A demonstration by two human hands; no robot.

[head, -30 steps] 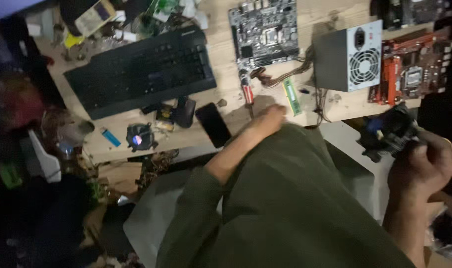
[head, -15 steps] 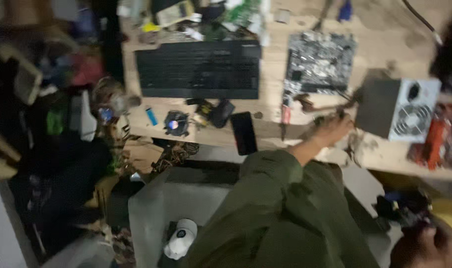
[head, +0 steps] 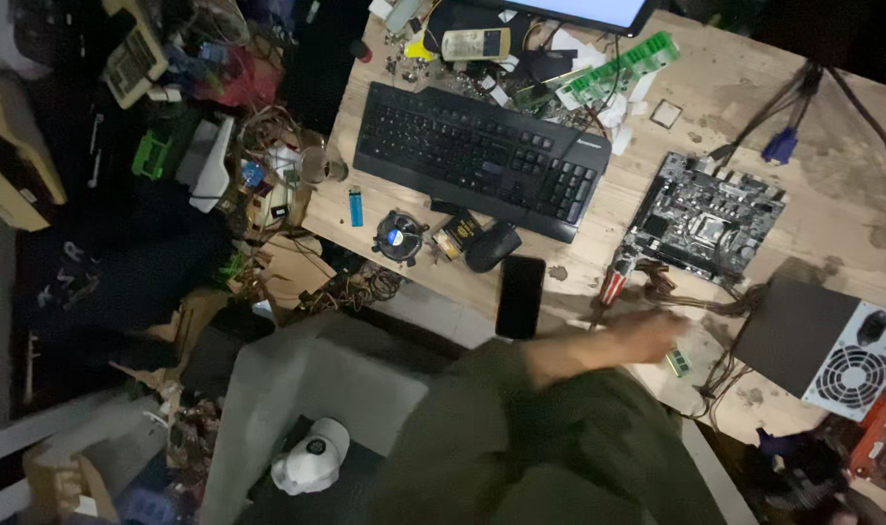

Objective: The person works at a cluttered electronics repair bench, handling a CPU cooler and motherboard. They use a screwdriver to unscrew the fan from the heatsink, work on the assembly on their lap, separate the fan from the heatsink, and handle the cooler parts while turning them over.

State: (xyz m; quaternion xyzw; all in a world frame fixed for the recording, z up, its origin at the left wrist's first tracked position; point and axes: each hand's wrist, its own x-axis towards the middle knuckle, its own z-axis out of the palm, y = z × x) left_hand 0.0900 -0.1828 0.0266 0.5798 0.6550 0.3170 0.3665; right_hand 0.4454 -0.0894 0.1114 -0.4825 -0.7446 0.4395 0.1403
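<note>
Fingers of the left hand (head: 647,335) are stretching flat and loosely spread over the wooden table (head: 851,185), blurred by motion, so whether they are actually touching anything cannot be told; nothing appears clamped in them. Just off the fingertips at four o'clock a small green memory stick (head: 678,363) is lying on the wood, and at ten o'clock a red-handled screwdriver (head: 613,284) is resting beside a tangle of cables (head: 696,292). Farther out at one o'clock a bare motherboard (head: 706,219) is sitting flat, while at three o'clock a grey power supply (head: 822,345) is lying with its fan grille facing up. At nine o'clock from the hand a black phone (head: 520,297) is lying face up near the table edge, with a mouse (head: 492,246) and a black keyboard (head: 477,160) beyond it. The right hand (head: 832,501) is hanging low at the bottom right corner, too dark to show its grip.
</note>
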